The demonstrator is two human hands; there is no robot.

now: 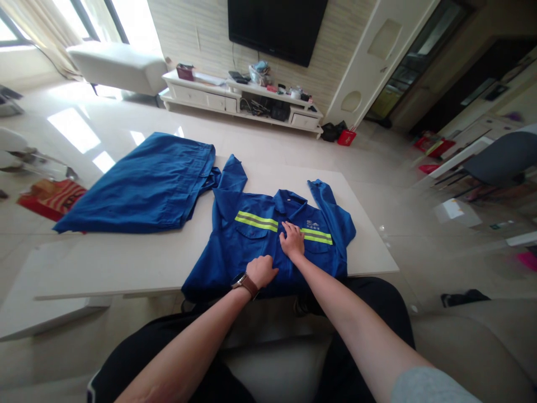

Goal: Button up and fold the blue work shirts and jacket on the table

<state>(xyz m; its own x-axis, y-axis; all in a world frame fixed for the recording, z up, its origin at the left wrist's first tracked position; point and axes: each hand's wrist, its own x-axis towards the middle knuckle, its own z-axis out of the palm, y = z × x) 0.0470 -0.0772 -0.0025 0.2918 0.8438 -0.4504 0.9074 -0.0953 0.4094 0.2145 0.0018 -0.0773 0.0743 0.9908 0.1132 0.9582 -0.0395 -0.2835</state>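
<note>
A blue work jacket with yellow-and-grey reflective bands lies front side up on the white table. Its collar points away from me and its sleeves bend outward at the far side. My left hand, with a brown-strapped watch on the wrist, is closed on the jacket's lower front near the middle; its fingertips are hidden. Higher up, my right hand lies on the chest beside the front opening, fingers stretched out over the cloth. Left of the jacket, folded blue trousers rest on the table.
A red paper bag stands at the left beyond the trousers. Across the floor is a low white TV cabinet with small items on top. My knees are under the table's near edge. A grey chair stands at the right.
</note>
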